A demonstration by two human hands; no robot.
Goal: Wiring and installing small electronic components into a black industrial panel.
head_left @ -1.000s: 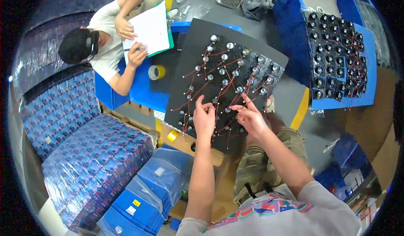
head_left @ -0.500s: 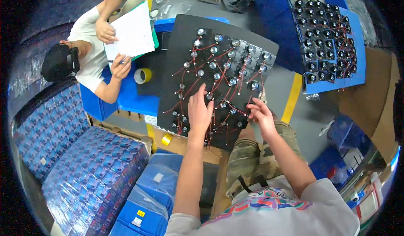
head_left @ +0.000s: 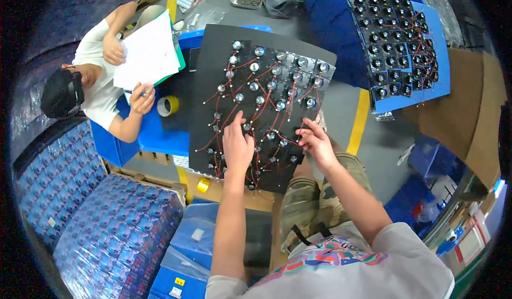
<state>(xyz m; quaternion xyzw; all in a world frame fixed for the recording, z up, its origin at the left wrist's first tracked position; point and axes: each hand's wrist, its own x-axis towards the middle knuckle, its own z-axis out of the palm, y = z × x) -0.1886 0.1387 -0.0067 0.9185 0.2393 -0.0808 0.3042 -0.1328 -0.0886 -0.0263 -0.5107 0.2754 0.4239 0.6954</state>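
A large black board (head_left: 213, 43) lies before me, bearing rows of small black square units with round clear lenses (head_left: 280, 105) and thin red wires tipped with small white ends. My left hand (head_left: 238, 145) rests over the board's middle, fingers stretched and thumb apart, beside several lens units; nothing shows in its grasp. At the board's right edge, the fingers of my right hand (head_left: 317, 145) are curled in at a red wire (head_left: 288, 139) that runs to them from a nearby unit. Their tips partly hide the wire's end.
Across to the left, a person (head_left: 96, 80) writes on paper (head_left: 146, 53) on a green clipboard. A yellow tape roll (head_left: 167, 106) is on the blue surface beside them. At right, a blue panel (head_left: 440, 59) holds more lens units. Blue bins (head_left: 194, 229) and wrapped stacks (head_left: 117, 229) stand lower left.
The whole view has shifted, so the scene sits further left. Both hands keep nearly the same places over the board.
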